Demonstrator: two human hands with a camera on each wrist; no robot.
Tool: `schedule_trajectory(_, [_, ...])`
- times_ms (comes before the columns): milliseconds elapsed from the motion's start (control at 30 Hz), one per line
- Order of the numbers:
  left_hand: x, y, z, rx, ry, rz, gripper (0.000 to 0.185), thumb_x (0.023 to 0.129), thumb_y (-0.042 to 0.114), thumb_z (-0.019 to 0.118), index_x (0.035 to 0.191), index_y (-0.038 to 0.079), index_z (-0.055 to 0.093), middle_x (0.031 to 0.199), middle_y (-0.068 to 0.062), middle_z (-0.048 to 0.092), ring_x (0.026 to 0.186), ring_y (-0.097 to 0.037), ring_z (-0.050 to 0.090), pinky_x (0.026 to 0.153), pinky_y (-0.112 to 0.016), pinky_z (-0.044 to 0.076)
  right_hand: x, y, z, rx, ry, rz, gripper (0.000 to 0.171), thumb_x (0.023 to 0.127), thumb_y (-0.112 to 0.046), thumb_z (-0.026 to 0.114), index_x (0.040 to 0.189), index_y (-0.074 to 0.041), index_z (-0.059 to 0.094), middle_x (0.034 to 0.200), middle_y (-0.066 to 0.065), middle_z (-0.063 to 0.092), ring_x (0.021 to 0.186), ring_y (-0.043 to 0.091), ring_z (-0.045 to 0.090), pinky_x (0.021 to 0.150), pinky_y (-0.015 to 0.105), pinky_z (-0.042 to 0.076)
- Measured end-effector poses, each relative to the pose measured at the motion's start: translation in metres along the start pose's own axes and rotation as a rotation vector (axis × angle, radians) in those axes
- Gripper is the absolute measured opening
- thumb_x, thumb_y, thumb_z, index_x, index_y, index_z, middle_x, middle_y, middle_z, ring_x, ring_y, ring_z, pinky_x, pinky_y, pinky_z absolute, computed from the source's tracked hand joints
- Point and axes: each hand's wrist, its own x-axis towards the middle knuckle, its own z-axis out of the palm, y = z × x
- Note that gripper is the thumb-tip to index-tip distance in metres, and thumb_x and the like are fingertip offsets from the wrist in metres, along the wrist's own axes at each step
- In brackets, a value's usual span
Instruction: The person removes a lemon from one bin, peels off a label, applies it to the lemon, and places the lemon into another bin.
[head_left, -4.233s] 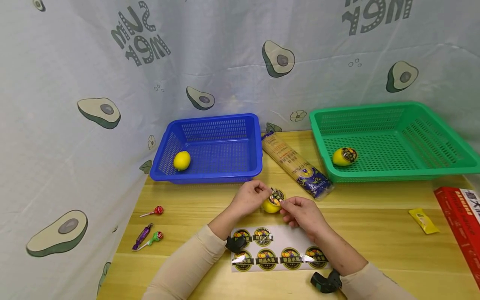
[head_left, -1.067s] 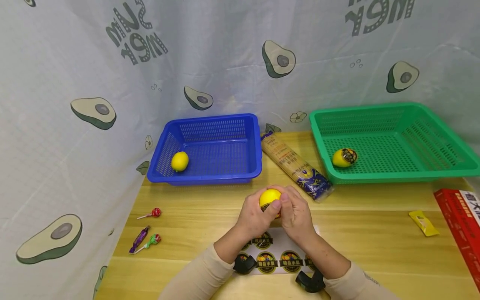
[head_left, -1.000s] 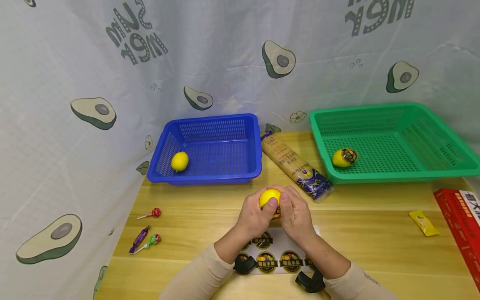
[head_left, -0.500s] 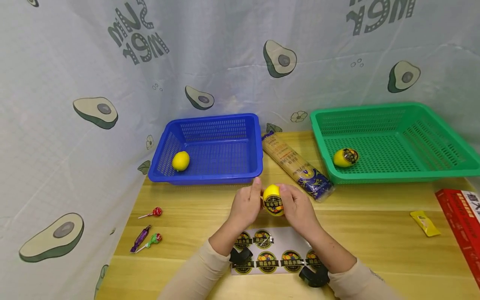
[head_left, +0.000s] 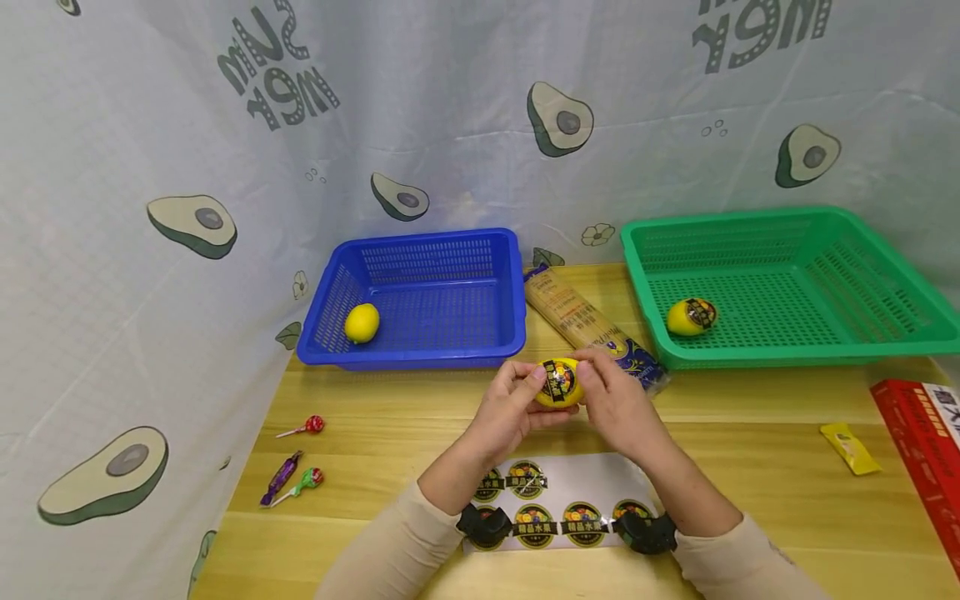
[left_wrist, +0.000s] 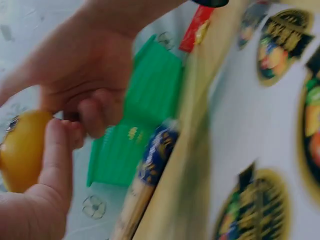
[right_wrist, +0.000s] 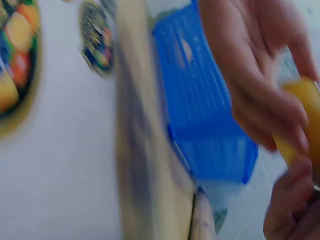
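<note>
We held the lemon [head_left: 558, 384] between both hands above the worktop [head_left: 750, 467], left hand [head_left: 510, 410] and right hand [head_left: 618, 404] gripping opposite ends, long axis sideways, sticker [head_left: 557, 379] facing us.

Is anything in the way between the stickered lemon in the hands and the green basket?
Only the noodle packet lies on the wooden table between the held yellow lemon and the green plastic basket; the air above is free.
</note>
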Motion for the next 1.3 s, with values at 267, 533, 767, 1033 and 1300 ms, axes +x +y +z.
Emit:
schedule_trajectory(267, [-0.006, -0.006, 0.008, 0.048, -0.088, 0.159, 0.038, 0.104, 0.032, 0.058, 0.12, 0.005, 0.036, 0.132, -0.006, 0.046, 0.106, -0.01, 0.066, 0.101, -0.06, 0.051, -0.006, -0.009, 0.008, -0.103, 0.172, -0.007, 0.034, 0.102, -0.04, 0.06, 0.12, -0.012, 0.066, 0.089, 0.014, 0.069, 0.071, 0.021, 0.058, 0.059, 0.031, 0.046])
schedule_trajectory(533, [-0.007, -0.006, 0.005, 0.083, -0.074, 0.209, 0.051, 0.103, 0.03, 0.061, 0.126, -0.007, 0.033, 0.134, -0.01, 0.045, 0.105, -0.012, 0.066, 0.094, -0.045, 0.059, -0.005, -0.001, 0.013, -0.082, 0.298, -0.193, 0.025, 0.106, -0.022, 0.051, 0.109, -0.009, 0.072, 0.086, 0.011, 0.071, 0.069, 0.018, 0.057, 0.059, 0.03, 0.046])
schedule_trajectory(767, [-0.006, -0.008, 0.002, 0.063, -0.091, 0.201, 0.059, 0.102, 0.033, 0.061, 0.129, -0.009, 0.031, 0.136, -0.01, 0.045, 0.107, -0.011, 0.063, 0.097, -0.052, 0.057, -0.005, -0.001, 0.013, -0.015, 0.316, -0.202, 0.038, 0.111, -0.02, 0.037, 0.108, -0.007, 0.072, 0.087, 0.01, 0.07, 0.068, 0.012, 0.054, 0.056, 0.025, 0.046])
schedule_trajectory(1033, [-0.01, -0.005, -0.001, 0.741, -0.013, 0.414, 0.052, 0.099, 0.022, 0.07, 0.145, 0.014, 0.047, 0.143, -0.014, 0.053, 0.108, -0.018, 0.065, 0.084, -0.028, 0.06, -0.006, -0.003, 0.009, 0.029, 0.219, -0.02, 0.054, 0.113, -0.032, 0.024, 0.117, -0.004, 0.07, 0.099, 0.018, 0.072, 0.081, 0.024, 0.062, 0.064, 0.026, 0.052])
schedule_trajectory(1300, [-0.005, -0.005, -0.005, 0.848, 0.003, 0.448, 0.055, 0.088, 0.014, 0.081, 0.137, 0.016, 0.056, 0.138, -0.011, 0.055, 0.109, -0.018, 0.063, 0.083, -0.019, 0.058, -0.004, 0.003, -0.003, -0.002, 0.045, 0.037, 0.064, 0.113, -0.044, 0.017, 0.131, -0.006, 0.065, 0.092, 0.019, 0.068, 0.081, 0.026, 0.062, 0.068, 0.032, 0.051])
